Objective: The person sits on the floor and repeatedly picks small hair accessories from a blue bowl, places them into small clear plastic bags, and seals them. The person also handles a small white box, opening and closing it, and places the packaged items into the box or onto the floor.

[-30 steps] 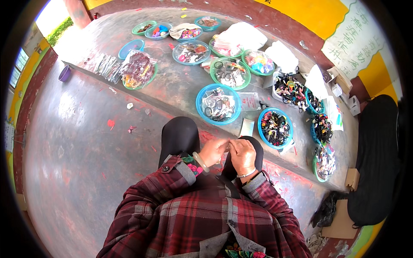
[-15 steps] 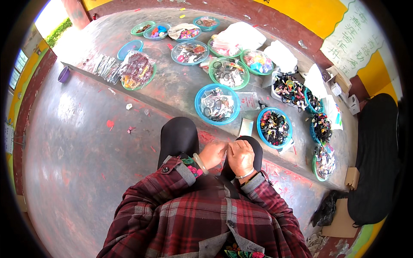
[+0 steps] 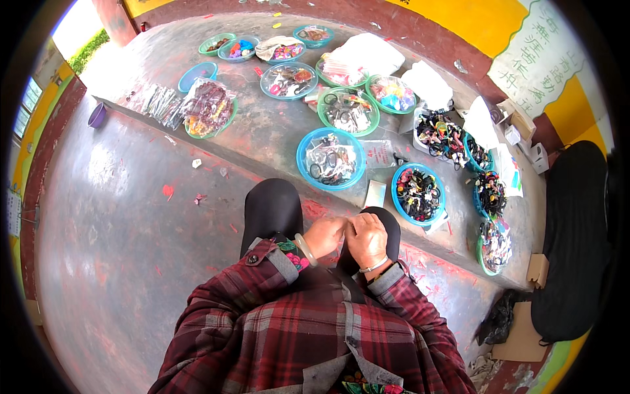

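Both hands meet above my lap, close to my right knee. My left hand (image 3: pixel 325 236), with a pale bangle at its wrist, has its fingers curled and pressed together. Beside it, my right hand (image 3: pixel 367 239), wearing a thin silver bracelet, is closed too, its fingertips bent down toward the left ones. Whatever they pinch, if anything, is hidden by the fingers. Just past my knees stands a blue basin (image 3: pixel 332 182) with clear bags and black hair ties. To its right, another blue basin (image 3: pixel 396 197) holds many dark hair ties with coloured bits.
A low concrete step (image 3: pixel 275 141) runs across ahead, bearing several basins. A green basin (image 3: pixel 230 121) with bagged brown items is at left. White sacks (image 3: pixel 371 54) lie at the back. A black draped object (image 3: pixel 569 243) stands at right; a purple bucket (image 3: pixel 97 116) sits far left.
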`<state>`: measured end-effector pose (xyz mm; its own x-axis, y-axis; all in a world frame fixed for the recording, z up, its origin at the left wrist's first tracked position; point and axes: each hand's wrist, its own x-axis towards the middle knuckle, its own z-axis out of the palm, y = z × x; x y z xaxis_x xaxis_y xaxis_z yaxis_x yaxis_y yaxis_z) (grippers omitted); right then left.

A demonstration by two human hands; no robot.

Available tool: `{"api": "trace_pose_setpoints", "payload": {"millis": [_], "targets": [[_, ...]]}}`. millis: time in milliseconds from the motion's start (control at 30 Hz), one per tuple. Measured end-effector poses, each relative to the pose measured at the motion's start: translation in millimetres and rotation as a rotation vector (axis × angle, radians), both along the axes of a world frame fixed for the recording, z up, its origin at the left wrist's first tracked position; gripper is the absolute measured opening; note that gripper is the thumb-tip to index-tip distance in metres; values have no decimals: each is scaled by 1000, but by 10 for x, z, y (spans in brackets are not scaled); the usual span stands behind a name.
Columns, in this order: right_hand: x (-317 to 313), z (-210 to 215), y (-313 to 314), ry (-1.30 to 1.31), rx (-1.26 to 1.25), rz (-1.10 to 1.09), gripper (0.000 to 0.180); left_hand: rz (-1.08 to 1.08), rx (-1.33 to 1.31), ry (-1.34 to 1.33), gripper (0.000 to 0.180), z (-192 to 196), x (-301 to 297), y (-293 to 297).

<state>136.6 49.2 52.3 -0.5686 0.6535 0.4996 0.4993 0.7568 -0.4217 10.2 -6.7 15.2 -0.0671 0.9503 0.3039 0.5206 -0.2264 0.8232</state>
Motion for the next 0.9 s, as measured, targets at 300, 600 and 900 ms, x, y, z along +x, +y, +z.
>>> {"api": "trace_pose_setpoints", "payload": {"millis": [300,600,900], "targets": [[0,-48,21,99,-52,-36,4,-2,-17,-52,13,30,14,0],[14,-33,49,199,-226,-23,7,72,-135,-203,14,138,-30,5],[16,-32,51,214,-314,-9,9,122,-148,-241,13,124,-38,4]]}}
